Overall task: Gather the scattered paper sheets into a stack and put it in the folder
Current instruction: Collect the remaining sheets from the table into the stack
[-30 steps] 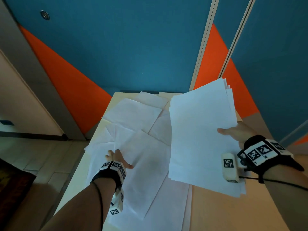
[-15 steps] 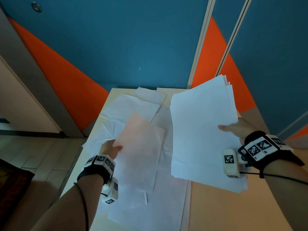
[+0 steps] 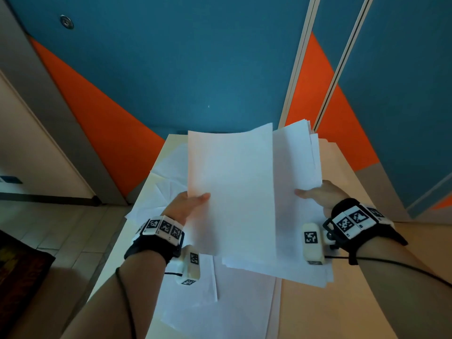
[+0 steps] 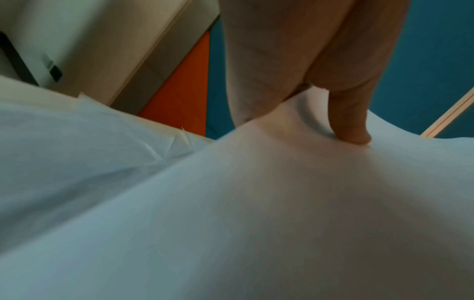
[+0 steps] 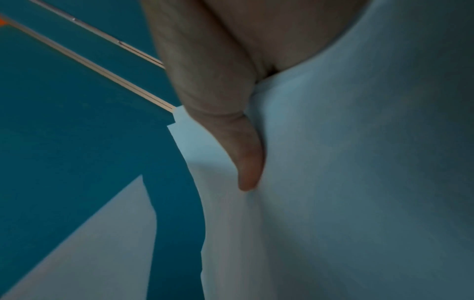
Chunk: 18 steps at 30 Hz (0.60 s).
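Note:
My left hand [image 3: 190,200] pinches a single white sheet [image 3: 232,189] by its left edge, thumb on top, and holds it raised over the table. The left wrist view shows the thumb [image 4: 351,130] pressing that sheet [image 4: 256,213]. My right hand [image 3: 315,194] grips a thick stack of white sheets [image 3: 298,167] by its right edge, its thumb [image 5: 246,162] lying on the top page [image 5: 359,182]. The single sheet overlaps the stack's left part. Several loose sheets [image 3: 171,172] still lie on the beige table [image 3: 342,314] beneath. No folder is in view.
The table's far end meets a blue and orange wall [image 3: 195,69]. Tiled floor [image 3: 49,228] lies to the left, with a dark object [image 3: 22,277] at the lower left. Bare tabletop shows at the lower right.
My left hand picked one sheet off the table, lifted it and carried it right, so it now overlaps the stack. The right hand holds the stack in about the same place.

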{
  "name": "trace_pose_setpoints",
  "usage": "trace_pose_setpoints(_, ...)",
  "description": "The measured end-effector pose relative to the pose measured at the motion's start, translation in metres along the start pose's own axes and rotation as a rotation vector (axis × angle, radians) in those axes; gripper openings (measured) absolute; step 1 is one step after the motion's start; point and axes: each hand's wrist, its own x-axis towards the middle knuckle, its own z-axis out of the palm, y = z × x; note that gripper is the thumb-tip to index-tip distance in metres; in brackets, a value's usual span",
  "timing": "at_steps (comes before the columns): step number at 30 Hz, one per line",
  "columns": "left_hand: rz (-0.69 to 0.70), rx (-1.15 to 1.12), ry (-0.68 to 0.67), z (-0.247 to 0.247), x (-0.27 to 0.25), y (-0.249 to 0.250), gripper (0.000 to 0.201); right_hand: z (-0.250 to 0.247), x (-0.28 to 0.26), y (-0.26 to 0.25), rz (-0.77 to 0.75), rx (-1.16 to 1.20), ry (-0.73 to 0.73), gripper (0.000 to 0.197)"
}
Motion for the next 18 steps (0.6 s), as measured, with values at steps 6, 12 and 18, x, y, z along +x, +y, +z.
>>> trace_pose_setpoints(6, 0.012, -0.093, -0.134, 0.033, -0.002, -0.013, 0.057, 0.019, -0.002, 0.006, -0.017, 0.255, -0.110, 0.030)
trace_pose_setpoints(12, 0.001, -0.060, -0.082, 0.054, -0.005, -0.021, 0.046, 0.029, -0.005, 0.014, 0.022, 0.524, -0.036, 0.052)
trace_pose_setpoints(18, 0.025, -0.095, 0.041, 0.066, -0.014, -0.026, 0.042, 0.023, -0.011, 0.018, -0.067, 0.643, -0.029, 0.080)
